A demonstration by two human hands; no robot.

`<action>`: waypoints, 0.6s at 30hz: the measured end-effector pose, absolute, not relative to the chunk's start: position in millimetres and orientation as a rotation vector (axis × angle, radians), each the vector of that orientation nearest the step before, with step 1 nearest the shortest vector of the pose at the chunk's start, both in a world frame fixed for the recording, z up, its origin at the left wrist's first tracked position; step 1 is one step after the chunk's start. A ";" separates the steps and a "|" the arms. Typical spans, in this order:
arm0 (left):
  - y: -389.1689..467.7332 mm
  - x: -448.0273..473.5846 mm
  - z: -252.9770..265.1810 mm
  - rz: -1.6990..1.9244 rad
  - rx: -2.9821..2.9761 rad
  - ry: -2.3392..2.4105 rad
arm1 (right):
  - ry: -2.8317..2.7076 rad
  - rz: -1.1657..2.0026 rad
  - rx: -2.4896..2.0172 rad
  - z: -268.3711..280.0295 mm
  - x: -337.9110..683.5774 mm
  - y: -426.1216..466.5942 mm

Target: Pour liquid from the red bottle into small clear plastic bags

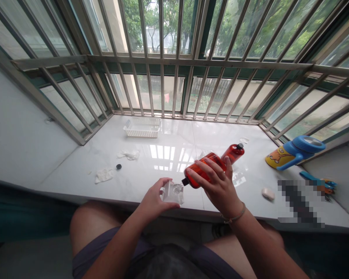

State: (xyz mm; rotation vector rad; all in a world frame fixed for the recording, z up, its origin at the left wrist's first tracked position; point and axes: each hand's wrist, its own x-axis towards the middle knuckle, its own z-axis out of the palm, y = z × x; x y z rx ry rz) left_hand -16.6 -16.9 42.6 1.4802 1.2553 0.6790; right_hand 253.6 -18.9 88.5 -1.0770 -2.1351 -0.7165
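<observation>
My right hand (218, 182) is wrapped round a red-orange bottle (205, 170), tilted so its black neck points down to the left. The neck is at the right edge of a small clear plastic container (174, 193); whether liquid is flowing I cannot tell. Thumb and fingers of my left hand (155, 195) grip that container from the left, close to the sill's front edge. Just behind my right hand is a second red bottle (234, 152) with a black cap. A small round black cap (118, 166) lies on the sill to the left.
Crumpled tissues (104, 175) lie at left, and a white perforated basket (142, 128) sits at the back. At right are a blue and yellow cup (293, 152), a pale oval object (268, 194) and a blue strap with keys (320, 182). Metal bars (174, 61) close off the window.
</observation>
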 end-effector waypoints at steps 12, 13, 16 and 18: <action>-17.2 -16.6 43.9 0.667 1.468 1.250 | -2.143 -0.723 -1.074 91.5 252.8 -18.5; -17.3 -16.5 44.3 0.668 1.466 1.253 | -2.145 -0.724 -1.074 91.8 252.8 -18.4; -17.5 -16.3 44.6 0.677 1.463 1.256 | -2.148 -0.728 -1.065 92.5 253.0 -18.3; -17.3 -16.2 44.1 0.684 1.472 1.253 | -2.153 -0.730 -1.066 92.8 253.3 -18.3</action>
